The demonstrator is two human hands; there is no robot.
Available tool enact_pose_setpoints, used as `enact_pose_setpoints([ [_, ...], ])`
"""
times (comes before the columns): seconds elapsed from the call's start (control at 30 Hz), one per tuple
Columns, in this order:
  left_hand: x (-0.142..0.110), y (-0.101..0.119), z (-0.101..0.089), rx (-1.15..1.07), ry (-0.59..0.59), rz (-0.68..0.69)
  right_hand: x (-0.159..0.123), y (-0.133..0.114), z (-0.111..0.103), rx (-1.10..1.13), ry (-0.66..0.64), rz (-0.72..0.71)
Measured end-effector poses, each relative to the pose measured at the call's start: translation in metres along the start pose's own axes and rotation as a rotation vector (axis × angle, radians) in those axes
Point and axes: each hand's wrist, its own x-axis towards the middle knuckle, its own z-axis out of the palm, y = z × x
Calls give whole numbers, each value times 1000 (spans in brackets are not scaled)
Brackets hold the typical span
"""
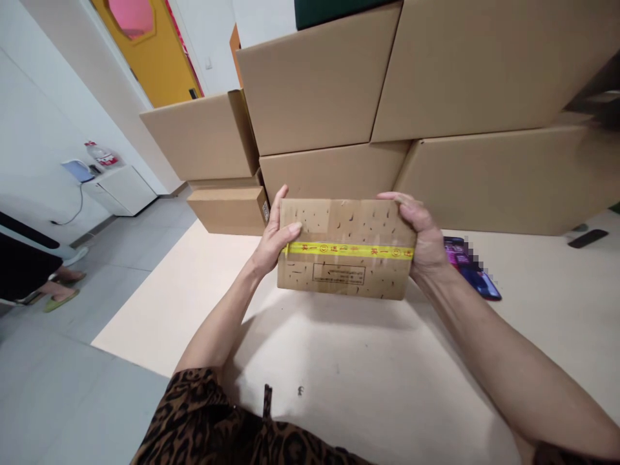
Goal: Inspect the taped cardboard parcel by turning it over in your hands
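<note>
Between my two hands is a small brown cardboard box (343, 223), raised above the pale tabletop (339, 361). Yellow tape (358, 250) with red print runs across its face, and a printed label frame sits below the tape. My left hand (276, 239) grips the box's left end, thumb on the face. At the right end my right hand (423, 236) is wrapped round the edge, its fingers along the top and partly hidden. A smartphone (477, 274) with a lit screen lies on the table beside my right wrist.
Large cardboard boxes (320, 97) are stacked along the table's far side. A smaller carton (227, 210) lies at their left. A dark flat object (588, 238) rests at the far right. Left of the table, another person's feet (61, 294) show on the grey floor near a white cabinet (121, 190).
</note>
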Motion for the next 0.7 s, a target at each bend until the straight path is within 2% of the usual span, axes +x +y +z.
enact_pose_setpoints([
  [0.07,0,1,2,-13,55,-12,0,-1,1,-19,-10,28],
  [0.2,2,2,3,-79,155,-57,-8,-13,10,95,-67,160],
  [0.33,5,-3,5,-126,169,-97,-12,-22,17,130,17,234],
  [0.43,6,-9,5,-162,136,-141,-8,-20,14,99,56,226],
  [0.6,11,-9,-9,-176,57,-195,-1,-13,5,29,-179,112],
  [0.7,18,-12,-20,-154,1,-298,0,-11,-1,-4,-234,72],
])
